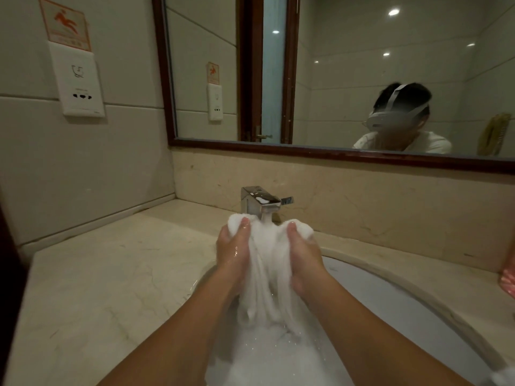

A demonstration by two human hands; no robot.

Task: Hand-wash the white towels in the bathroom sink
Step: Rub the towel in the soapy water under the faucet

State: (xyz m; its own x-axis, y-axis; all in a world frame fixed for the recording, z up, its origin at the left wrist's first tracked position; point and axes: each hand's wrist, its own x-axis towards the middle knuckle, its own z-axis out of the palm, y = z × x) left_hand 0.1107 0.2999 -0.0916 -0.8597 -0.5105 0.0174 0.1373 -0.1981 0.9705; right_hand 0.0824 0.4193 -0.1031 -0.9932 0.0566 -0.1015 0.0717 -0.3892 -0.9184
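Observation:
A wet white towel point(267, 263) hangs stretched between my two hands, right under the chrome faucet point(257, 203). Water runs from the spout onto its top edge. My left hand point(233, 247) grips the towel's left upper corner and my right hand point(302, 260) grips its right upper corner. The towel's lower part trails down into foamy water in the white sink point(390, 305). More white cloth or foam fills the basin bottom; I cannot tell which.
A beige marble counter point(106, 274) surrounds the sink, with a wall close on the left carrying a socket plate point(79, 84). A framed mirror point(362, 73) hangs behind the faucet. Something pink point(508, 280) sits at the counter's right edge.

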